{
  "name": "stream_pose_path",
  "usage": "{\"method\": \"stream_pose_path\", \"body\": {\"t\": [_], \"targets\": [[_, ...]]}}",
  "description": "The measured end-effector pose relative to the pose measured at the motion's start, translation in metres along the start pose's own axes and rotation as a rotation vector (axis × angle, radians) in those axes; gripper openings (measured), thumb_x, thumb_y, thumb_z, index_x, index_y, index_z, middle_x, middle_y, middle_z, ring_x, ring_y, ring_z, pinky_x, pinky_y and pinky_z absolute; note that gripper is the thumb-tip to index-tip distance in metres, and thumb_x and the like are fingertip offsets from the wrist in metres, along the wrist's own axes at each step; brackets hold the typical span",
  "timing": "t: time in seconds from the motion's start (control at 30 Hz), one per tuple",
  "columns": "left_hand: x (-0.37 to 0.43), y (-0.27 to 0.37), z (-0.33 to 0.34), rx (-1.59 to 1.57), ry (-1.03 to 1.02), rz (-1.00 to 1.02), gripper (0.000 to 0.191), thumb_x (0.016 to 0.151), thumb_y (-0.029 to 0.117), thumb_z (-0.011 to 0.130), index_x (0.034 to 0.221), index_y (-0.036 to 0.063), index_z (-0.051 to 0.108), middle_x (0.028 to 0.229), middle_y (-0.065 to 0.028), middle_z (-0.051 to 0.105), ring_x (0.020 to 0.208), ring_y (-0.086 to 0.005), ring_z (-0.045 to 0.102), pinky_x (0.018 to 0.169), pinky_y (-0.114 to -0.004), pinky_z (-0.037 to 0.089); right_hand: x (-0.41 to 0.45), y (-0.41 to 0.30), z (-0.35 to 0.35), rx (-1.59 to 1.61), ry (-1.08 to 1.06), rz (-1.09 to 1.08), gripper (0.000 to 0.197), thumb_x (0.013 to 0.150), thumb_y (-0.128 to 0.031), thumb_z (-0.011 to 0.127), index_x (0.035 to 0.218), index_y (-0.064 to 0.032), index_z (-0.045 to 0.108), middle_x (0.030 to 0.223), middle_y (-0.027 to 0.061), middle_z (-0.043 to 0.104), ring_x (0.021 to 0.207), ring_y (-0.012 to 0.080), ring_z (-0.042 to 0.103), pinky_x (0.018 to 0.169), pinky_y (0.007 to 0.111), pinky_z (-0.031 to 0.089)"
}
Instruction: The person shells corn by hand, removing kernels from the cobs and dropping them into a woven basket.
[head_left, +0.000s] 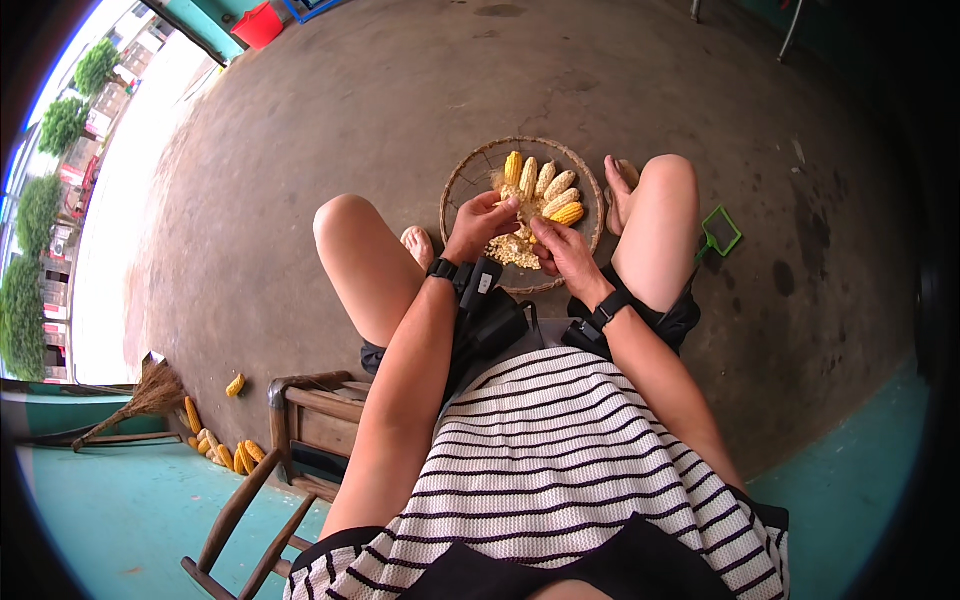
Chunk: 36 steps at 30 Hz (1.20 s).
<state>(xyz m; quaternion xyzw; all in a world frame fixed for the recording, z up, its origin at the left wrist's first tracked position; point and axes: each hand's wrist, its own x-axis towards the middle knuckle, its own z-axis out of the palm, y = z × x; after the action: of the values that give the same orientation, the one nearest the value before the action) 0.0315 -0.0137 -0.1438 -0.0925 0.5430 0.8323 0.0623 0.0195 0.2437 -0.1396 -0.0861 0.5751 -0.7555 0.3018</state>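
Observation:
A round wicker basket (448, 187) sits on the floor between my bare legs. Several ears of corn fan out along its far and right sides: pale ones (559, 185) between two yellow ones, such as the yellow ear (568, 214). Loose corn kernels (514, 253) lie heaped in the near left part. Above the middle of the basket, my left hand (484, 223) has its thumb and fingers close together. My right hand (568, 255) is over the near right side, fingers curled, close to the left. Whether either hand pinches something small cannot be made out.
A wooden chair (322, 405) stands at my left, near a straw broom (154, 390). More corn ears (217, 450) lie along the wall. At right is a green-framed mesh tool (722, 231); a red bucket (257, 26) stands far left by an opening outdoors.

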Motion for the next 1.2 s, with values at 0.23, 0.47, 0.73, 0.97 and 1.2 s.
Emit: {"method": "stream_pose_path", "body": {"t": [0.23, 0.47, 0.73, 0.97, 1.2], "targets": [[-0.001, 0.0, -0.002, 0.072, -0.003, 0.01, 0.043, 0.124, 0.032, 0.096, 0.152, 0.0019, 0.083, 0.137, -0.0053, 0.09, 0.121, -0.0177, 0.09, 0.11, -0.038, 0.077, -0.002, 0.0, 0.004, 0.01, 0.007, 0.038, 0.041, 0.131, -0.057, 0.081, 0.122, -0.0175, 0.078, 0.088, -0.0075, 0.059, 0.065, 0.004, 0.047, 0.059, 0.026, 0.032], [0.002, 0.0, -0.002, 0.11, -0.052, 0.012, 0.037, 0.127, 0.025, 0.091, 0.154, 0.0013, 0.082, 0.147, -0.009, 0.09, 0.132, -0.0213, 0.091, 0.119, -0.041, 0.077, 0.005, 0.007, -0.002, -0.075, -0.001, -0.099, 0.043, 0.128, -0.055, 0.087, 0.126, -0.0126, 0.082, 0.085, -0.0111, 0.058, 0.064, 0.0013, 0.048, 0.057, 0.026, 0.032], [0.001, 0.0, -0.005, 0.082, -0.124, 0.009, 0.031, 0.131, 0.021, 0.084, 0.155, 0.0027, 0.079, 0.147, -0.0075, 0.088, 0.138, -0.0217, 0.088, 0.125, -0.042, 0.075, 0.009, 0.01, -0.005, -0.074, 0.015, -0.089, 0.042, 0.128, -0.053, 0.087, 0.13, -0.0114, 0.085, 0.085, -0.0117, 0.06, 0.064, 0.0005, 0.049, 0.057, 0.026, 0.032], [0.004, -0.005, -0.009, 0.029, -0.155, 0.009, 0.048, 0.131, 0.018, 0.082, 0.175, -0.0001, 0.073, 0.156, -0.012, 0.087, 0.14, -0.0248, 0.088, 0.121, -0.044, 0.076, 0.008, 0.012, -0.006, -0.107, 0.012, -0.125, 0.037, 0.13, -0.051, 0.085, 0.139, -0.0146, 0.084, 0.089, -0.0107, 0.058, 0.065, 0.0007, 0.045, 0.058, 0.025, 0.031], [-0.002, 0.004, -0.003, -0.077, -0.087, -0.079, 0.046, 0.133, 0.017, 0.073, 0.175, -0.0022, 0.07, 0.158, -0.0174, 0.086, 0.141, -0.0317, 0.088, 0.124, -0.05, 0.074, 0.01, 0.014, -0.004, -0.126, 0.065, -0.114, 0.041, 0.129, -0.052, 0.087, 0.137, -0.0118, 0.086, 0.09, -0.011, 0.062, 0.066, 0.0008, 0.049, 0.059, 0.026, 0.034]]}}
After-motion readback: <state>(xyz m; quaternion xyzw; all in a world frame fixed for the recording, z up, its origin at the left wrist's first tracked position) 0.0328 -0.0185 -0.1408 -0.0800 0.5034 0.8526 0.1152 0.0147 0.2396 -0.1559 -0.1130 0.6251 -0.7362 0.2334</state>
